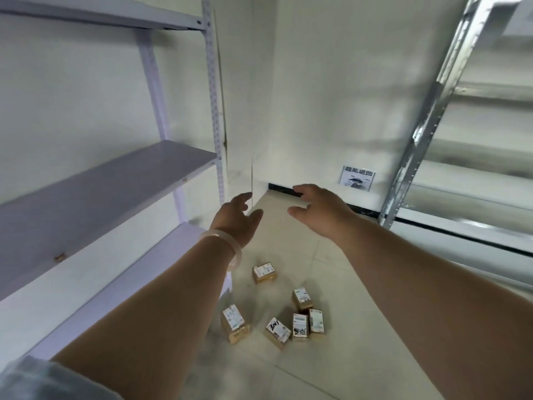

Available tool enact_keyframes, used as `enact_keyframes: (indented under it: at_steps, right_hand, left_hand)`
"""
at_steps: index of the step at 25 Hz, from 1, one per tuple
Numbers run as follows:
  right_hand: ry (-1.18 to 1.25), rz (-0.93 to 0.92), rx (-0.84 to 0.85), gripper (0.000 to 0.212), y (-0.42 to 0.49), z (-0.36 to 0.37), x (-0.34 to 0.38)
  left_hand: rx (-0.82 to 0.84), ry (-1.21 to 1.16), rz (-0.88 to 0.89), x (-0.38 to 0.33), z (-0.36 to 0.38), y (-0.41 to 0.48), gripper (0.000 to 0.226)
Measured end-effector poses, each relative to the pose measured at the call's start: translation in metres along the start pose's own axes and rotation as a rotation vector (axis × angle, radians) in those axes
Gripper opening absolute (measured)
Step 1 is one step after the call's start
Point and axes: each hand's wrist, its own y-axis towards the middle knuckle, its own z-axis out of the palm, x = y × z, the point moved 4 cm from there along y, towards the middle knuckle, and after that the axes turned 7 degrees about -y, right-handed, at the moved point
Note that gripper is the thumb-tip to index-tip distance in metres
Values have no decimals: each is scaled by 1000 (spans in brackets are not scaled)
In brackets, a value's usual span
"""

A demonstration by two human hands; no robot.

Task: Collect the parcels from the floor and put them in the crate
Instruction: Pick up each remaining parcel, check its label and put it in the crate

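We stand on a pale tiled floor (360, 327) in a white corner, between a white rack (101, 183) and a metal rack (427, 116). Our fingers (305, 188) are loosely spread and hold nothing, with the left hand (240, 215) and the right hand (320, 209) stretched out side by side in the air. Six parcels (300, 326) lie scattered on the floor under our forearms, well apart from both hands.

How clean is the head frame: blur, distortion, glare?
Head view: the metal rack on the right is smeared by motion blur; wide-angle distortion tilts the white shelf upright; the parcels on the floor are fairly sharp, label print unreadable; the left hand and right hand are slightly soft; light even, no hard glare.
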Motion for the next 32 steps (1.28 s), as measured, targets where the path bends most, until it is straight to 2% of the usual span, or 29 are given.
enact_keyframes:
  at_steps: [7,13,17,21,24,32]
  right_hand:
    - [39,81,-11,60,74,-25,-130]
    - [44,122,35,57,170,-44,-253]
    - [79,164,75,56,231,-39,-300]
    - [52,116,167,55,282,3,-314]
    - [30,72,274,54,328,52,-322]
    - [-174,172,490,50,438,197,-381]
  left_hand:
    - [45,46,29,-33,110,87,50]
    - [82,114,-81,-38,217,177,51]
    - [112,195,-152,-24,251,220,51]
    - [60,204,-224,10,258,268,51]
    - [90,193,-261,53,274,307,50]
    - [107,25,-517,228,333,421,49]
